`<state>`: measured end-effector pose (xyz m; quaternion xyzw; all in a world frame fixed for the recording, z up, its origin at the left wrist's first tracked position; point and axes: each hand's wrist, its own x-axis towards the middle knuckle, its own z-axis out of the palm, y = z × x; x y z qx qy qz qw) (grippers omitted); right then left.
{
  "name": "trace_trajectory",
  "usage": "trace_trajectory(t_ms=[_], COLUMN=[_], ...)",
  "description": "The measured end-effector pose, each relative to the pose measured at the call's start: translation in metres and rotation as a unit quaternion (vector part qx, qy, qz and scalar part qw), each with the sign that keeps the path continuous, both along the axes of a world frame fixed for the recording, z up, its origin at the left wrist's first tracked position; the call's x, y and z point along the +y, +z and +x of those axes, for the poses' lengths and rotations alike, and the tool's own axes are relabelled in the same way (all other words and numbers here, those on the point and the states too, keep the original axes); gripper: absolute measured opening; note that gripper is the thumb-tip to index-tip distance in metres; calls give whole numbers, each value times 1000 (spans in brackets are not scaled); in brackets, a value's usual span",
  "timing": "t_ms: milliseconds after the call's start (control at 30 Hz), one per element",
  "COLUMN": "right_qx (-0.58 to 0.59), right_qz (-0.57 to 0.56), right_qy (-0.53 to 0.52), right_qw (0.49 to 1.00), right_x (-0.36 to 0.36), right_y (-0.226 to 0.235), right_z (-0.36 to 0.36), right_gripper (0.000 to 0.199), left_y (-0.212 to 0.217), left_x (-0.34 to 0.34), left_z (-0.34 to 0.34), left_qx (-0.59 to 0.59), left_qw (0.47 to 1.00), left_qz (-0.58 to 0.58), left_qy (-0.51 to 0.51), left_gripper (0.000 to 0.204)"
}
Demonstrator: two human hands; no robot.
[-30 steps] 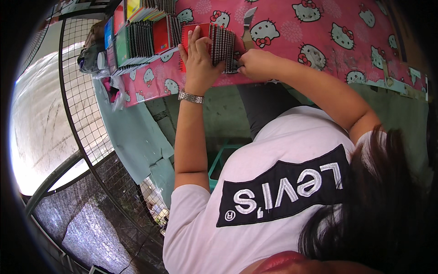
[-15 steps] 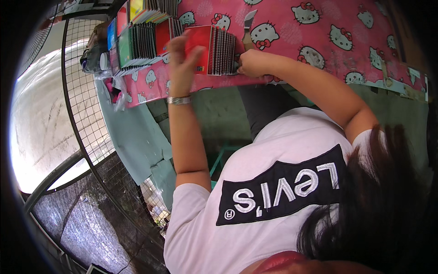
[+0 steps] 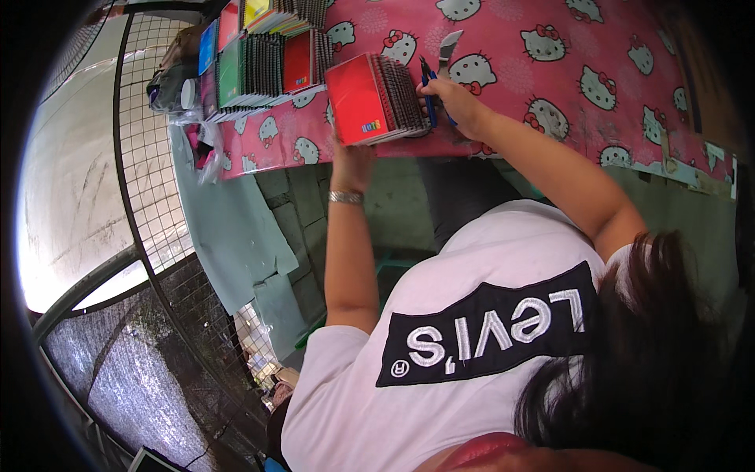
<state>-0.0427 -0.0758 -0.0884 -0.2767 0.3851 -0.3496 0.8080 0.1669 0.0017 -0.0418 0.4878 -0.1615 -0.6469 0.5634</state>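
A stack of red spiral notebooks (image 3: 358,98) lies at the near edge of a table covered in a pink cartoon-cat cloth (image 3: 550,86). My left hand (image 3: 354,161) grips the stack from below at its near edge; a silver watch is on that wrist. My right hand (image 3: 456,106) holds blue-handled pliers (image 3: 429,86) against the black wire spirals (image 3: 401,82) on the stack's right side. A small metal blade tool (image 3: 448,46) lies on the cloth just beyond the pliers.
More spiral notebooks in green, red and blue (image 3: 259,63) stand in piles at the table's back left. A black wire mesh panel (image 3: 149,157) runs along the left. A teal sheet (image 3: 228,236) hangs below the table edge.
My left hand has slid from the top of the red stack down to its near edge. The stack has shifted left and its red cover now shows. My right hand stays at the spirals.
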Motion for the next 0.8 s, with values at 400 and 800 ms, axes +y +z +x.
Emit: trace_trajectory(t_ms=[400,800], right_qx=[100,-18], right_qz=[-39,43], right_qy=[-107,-122], right_qw=[989,991], right_x=[-19,4], right_y=[20,18], right_z=[5,27], right_gripper=[43,49], left_y=[-27,9], left_x=[18,15], left_z=[13,77], left_qx=[-101,-65], left_qw=[972,985], left_qz=[-111,107], left_qy=[181,-115], left_gripper=[61,74])
